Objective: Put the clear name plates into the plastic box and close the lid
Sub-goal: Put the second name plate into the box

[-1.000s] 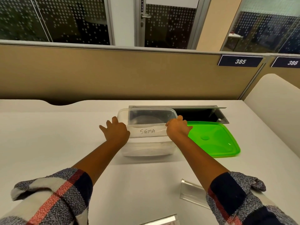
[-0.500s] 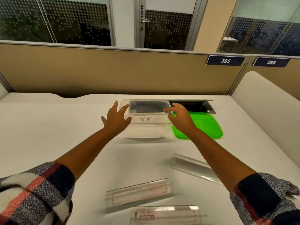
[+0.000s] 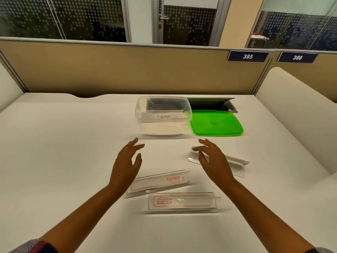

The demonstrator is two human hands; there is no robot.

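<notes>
Nothing is packed yet: three clear name plates (image 3: 182,202) lie on the bench (image 3: 63,152), the plastic box (image 3: 163,115) stands open beside its green lid (image 3: 217,123). Left hand (image 3: 125,163) and right hand (image 3: 213,159) hover spread, empty.

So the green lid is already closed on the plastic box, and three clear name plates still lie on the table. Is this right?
Not quite. In the head view the green lid is not on the plastic box; it lies flat on the table just right of the open box. The rest holds: three clear name plates lie on the table.
</notes>
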